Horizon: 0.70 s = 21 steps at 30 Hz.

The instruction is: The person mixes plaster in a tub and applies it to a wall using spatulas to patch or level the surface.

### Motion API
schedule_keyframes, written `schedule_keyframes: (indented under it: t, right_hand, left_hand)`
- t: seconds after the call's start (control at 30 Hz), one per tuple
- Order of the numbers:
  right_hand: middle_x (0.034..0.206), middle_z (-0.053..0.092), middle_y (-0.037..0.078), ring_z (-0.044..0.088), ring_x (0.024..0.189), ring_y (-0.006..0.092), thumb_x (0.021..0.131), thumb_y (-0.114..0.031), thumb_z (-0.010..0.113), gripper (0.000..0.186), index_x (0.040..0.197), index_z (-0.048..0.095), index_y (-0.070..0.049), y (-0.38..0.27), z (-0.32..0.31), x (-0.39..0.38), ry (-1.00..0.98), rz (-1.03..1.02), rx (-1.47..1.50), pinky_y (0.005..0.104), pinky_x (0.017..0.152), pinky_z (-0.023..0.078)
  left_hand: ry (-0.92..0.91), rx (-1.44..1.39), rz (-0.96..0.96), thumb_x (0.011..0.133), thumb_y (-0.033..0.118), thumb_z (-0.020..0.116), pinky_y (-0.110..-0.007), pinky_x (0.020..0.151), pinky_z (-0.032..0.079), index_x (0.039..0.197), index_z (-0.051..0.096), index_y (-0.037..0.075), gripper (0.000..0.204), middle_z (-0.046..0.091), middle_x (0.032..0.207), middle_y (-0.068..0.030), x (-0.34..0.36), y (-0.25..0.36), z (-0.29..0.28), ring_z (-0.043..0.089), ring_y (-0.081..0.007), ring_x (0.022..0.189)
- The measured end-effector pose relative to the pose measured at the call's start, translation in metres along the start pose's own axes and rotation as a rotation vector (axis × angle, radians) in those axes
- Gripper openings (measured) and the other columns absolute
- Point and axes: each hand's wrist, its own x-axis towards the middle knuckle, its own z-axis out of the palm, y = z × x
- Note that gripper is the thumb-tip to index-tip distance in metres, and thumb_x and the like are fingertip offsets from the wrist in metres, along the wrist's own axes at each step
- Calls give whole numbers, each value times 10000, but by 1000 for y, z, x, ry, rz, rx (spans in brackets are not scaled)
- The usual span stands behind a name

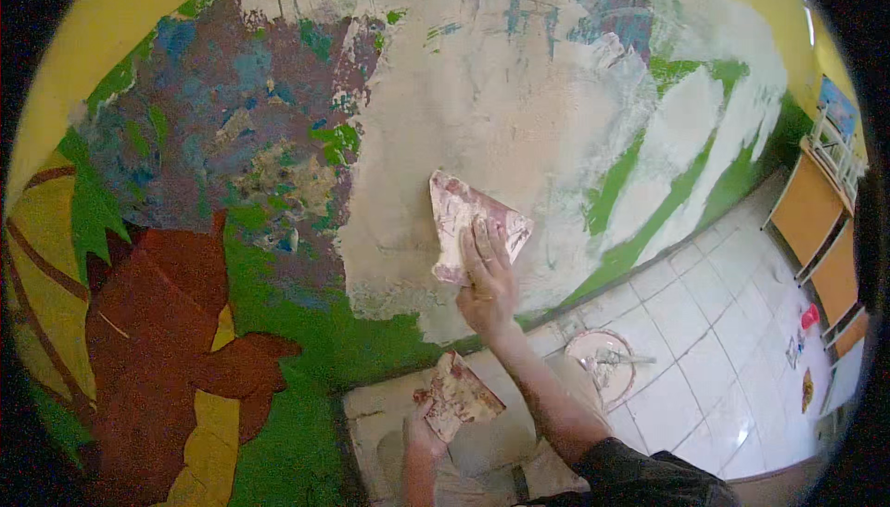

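Note:
My right hand (489,280) presses a flat, putty-smeared spreader (452,220) against the wall, fingers laid along its face. Behind and around the spreader is a broad patch of whitish filler (482,108), and the bare painted wall (287,62) shows purple, blue and green to its left. Lower down, my left hand (425,428) grips a second spreader (461,396), its face coated with filler and reddish streaks. This one is held away from the wall, over the floor side. The thumb side of the right hand is partly hidden.
A round tub (579,345) holding white filler stands on the tiled floor (686,322), with a flat tool (630,357) across it. Orange-topped tables (807,206) line the right side, near a red object (809,315). A brown painted figure (158,349) covers the lower left wall.

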Motion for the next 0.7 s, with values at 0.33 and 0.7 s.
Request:
schedule_keyframes:
  t: [0.33,0.7]
  right_hand:
    - [728,594,90,507,684,134,846,-91,572,234,989,647,79,98,-101,83,431,610,344,327,611,452]
    - [1277,604,197,513,1291,341,783,-17,586,511,1293,592,-40,-12,-29,-32,-141,-6,53,426,1091,400]
  left_hand:
    - [-9,226,22,986,267,452,-558,995,484,1326,497,-12,443,590,1281,-202,-8,-8,52,603,-370,1139]
    - [120,90,187,962,182,471,-553,994,475,1377,457,-26,464,563,1328,-207,-40,-50,23,575,-389,1174]
